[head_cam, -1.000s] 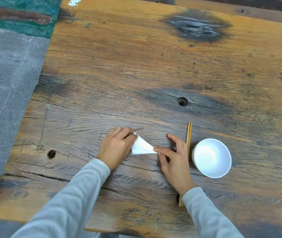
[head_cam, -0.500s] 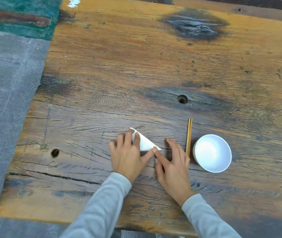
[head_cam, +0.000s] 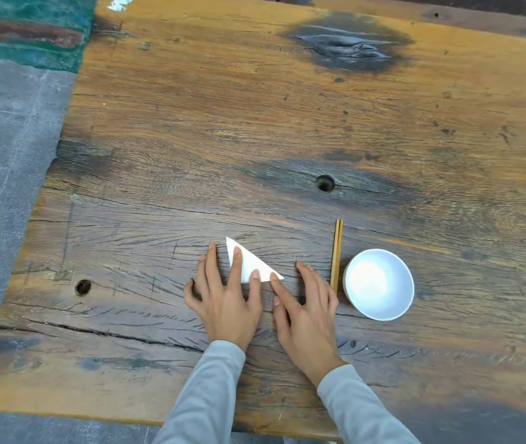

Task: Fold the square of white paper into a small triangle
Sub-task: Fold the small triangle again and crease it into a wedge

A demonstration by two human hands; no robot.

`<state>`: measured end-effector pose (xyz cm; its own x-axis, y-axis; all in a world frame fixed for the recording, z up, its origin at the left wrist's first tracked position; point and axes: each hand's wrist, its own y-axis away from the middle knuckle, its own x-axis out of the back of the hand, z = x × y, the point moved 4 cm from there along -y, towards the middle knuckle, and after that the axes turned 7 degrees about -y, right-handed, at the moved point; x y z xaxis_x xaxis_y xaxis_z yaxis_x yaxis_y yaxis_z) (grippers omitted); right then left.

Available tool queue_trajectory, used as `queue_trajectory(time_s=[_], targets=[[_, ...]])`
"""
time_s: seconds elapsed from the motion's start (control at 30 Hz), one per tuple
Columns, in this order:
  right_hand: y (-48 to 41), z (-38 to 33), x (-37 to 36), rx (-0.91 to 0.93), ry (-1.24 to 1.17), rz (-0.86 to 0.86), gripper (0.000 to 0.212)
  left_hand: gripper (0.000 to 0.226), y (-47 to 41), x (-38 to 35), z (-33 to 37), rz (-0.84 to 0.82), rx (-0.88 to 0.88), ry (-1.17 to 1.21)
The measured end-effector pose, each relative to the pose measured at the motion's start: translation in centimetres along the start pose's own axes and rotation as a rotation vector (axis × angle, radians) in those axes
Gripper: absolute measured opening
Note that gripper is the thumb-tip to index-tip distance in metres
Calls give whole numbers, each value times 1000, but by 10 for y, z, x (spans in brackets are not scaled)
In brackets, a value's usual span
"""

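The white paper (head_cam: 250, 264) lies flat on the wooden table (head_cam: 255, 123) as a small triangle, one tip pointing far-left and one pointing right. My left hand (head_cam: 225, 293) rests spread over its left and near side, with two fingertips pressing on the paper. My right hand (head_cam: 303, 309) lies flat beside it, its index fingertip touching the triangle's right tip. Neither hand grips the paper.
A pair of wooden chopsticks (head_cam: 337, 251) lies just right of my right hand, partly under it. A white bowl (head_cam: 379, 283) stands to their right. The table's left edge drops to a grey floor (head_cam: 5, 155). Small round holes (head_cam: 325, 182) mark the wood.
My left hand went from a curled hold on the paper's left corner to lying flat with fingers spread on it. The triangle now lies flatter. My right hand shifted slightly nearer.
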<state>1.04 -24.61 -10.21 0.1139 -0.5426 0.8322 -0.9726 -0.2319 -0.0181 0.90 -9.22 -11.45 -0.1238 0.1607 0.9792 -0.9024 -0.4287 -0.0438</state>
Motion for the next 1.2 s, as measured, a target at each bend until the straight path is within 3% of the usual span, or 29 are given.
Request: queue_trajectory(time_s=[0.3, 0.43, 0.5, 0.57, 0.63, 0.77, 0.93, 1.2], targets=[[0, 3, -1, 13, 16, 3, 43, 58, -8, 9, -27, -52, -172, -36], [1, 1, 1, 11, 12, 2, 42, 59, -11, 22, -34, -12, -137, 39], [0, -1, 2, 12, 14, -1, 42, 57, -1, 27, -17, -9, -286, 39], [-1, 1, 4, 6, 18, -4, 43, 54, 22, 26, 17, -102, -567, 23], [1, 2, 4, 1, 2, -12, 43, 58, 39, 18, 35, -225, -695, -14], [0, -3, 1, 7, 23, -47, 48, 73, 25, 5, 14, -360, -585, -100], [0, 1, 3, 35, 25, -15, 42, 71, 10, -3, -17, -323, -718, -176], [0, 0, 5, 22, 40, -26, 40, 71, -11, -3, -52, -320, -637, -217]])
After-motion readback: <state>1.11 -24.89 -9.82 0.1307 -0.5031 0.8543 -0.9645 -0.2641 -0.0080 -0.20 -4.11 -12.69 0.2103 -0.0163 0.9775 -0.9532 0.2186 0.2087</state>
